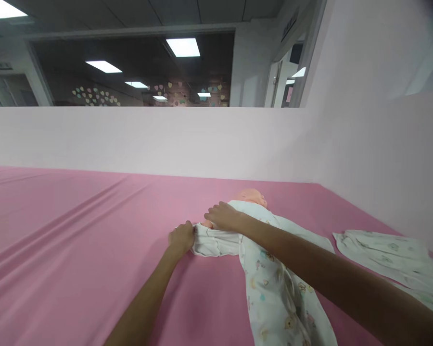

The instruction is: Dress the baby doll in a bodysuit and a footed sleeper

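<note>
A baby doll [251,196] lies on its back on a pink sheet [75,230], dressed in a white printed garment [274,283]. My left hand [182,238] is closed on the end of the garment's sleeve [212,242], which stretches out to the doll's side. My right hand [222,216] rests closed on the upper part of that same sleeve, near the doll's shoulder, and seems to pinch the cloth. A bit of the doll's arm shows pink between my two hands.
A second white printed piece of clothing [386,257] lies flat on the sheet to the right. A pale pink wall [166,139] borders the bed at the back and the right. Above it a window shows a dark room.
</note>
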`<action>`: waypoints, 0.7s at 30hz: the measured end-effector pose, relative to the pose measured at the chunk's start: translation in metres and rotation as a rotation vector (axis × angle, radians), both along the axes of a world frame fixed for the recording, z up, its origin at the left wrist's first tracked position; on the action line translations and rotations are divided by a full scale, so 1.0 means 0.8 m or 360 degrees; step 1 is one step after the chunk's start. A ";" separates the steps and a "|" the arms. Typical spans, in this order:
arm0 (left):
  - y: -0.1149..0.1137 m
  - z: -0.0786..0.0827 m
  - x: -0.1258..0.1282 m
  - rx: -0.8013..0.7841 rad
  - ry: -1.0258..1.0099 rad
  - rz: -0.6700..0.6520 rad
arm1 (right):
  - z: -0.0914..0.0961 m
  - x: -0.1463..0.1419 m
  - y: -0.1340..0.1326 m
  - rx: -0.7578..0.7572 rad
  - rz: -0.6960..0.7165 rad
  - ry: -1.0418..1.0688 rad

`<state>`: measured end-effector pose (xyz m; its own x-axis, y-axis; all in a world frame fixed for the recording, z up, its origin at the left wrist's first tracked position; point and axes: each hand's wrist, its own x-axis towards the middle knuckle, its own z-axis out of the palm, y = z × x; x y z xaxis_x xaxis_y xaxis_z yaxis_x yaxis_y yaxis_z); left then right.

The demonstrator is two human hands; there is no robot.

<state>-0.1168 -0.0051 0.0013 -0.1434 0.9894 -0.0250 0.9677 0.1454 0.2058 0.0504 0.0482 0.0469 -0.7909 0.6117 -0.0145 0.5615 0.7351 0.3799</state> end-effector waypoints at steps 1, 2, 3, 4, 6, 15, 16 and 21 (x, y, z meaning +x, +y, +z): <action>0.000 -0.001 -0.001 0.0000 -0.0027 0.0003 | 0.003 0.004 0.002 0.0019 -0.0022 0.0020; 0.001 -0.001 -0.002 -0.0001 -0.0056 0.0007 | 0.005 0.007 0.004 0.0037 -0.0049 0.0044; 0.002 -0.002 -0.003 0.0001 -0.0085 0.0010 | 0.008 0.009 0.005 0.0052 -0.0079 0.0070; 0.003 -0.003 -0.005 0.0005 -0.0119 0.0013 | 0.010 0.011 0.006 0.0061 -0.0108 0.0096; 0.006 -0.005 -0.009 0.0019 -0.0204 0.0018 | 0.012 0.011 0.006 0.0063 -0.0152 0.0144; 0.004 0.012 -0.026 -0.0182 -0.1080 -0.0273 | 0.010 -0.020 -0.009 -0.0127 -0.0181 0.0325; 0.003 0.014 -0.027 -0.0215 -0.1213 -0.0252 | 0.009 -0.023 -0.010 -0.0149 -0.0187 0.0349; 0.003 0.025 -0.034 -0.0451 -0.2053 0.0014 | 0.009 -0.029 -0.020 -0.0236 -0.0170 0.0495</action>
<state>-0.1443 -0.0028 0.0211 0.1328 0.9263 -0.3525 0.1002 0.3413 0.9346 0.0271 0.0325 0.0543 -0.7031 0.7006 0.1220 0.7103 0.7002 0.0725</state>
